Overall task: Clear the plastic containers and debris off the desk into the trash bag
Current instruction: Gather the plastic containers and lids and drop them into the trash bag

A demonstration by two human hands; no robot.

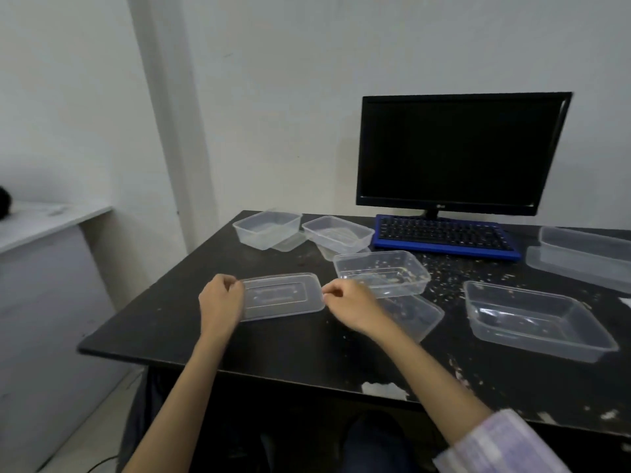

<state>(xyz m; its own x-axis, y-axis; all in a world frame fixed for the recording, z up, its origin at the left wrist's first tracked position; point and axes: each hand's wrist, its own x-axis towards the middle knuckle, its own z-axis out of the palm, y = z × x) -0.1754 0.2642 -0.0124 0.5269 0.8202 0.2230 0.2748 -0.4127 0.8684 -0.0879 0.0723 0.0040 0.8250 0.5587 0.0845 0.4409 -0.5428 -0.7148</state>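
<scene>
Black desk (280,346), crumbs (454,268) near keyboard (444,235). Left of keyboard, clear lid (281,297) lies flat; left hand (220,302) and right hand (348,305) pinch its ends. First pickup step; next: lift it, find trash bag, unseen.

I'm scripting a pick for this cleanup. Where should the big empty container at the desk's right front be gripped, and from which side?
Judging by its pose, pinch the rim of the large container on the near long wall, coming from above. It sits upright and open with a raised lip, so one finger can go inside and the thumb outside. Nothing crowds that near side.
</scene>
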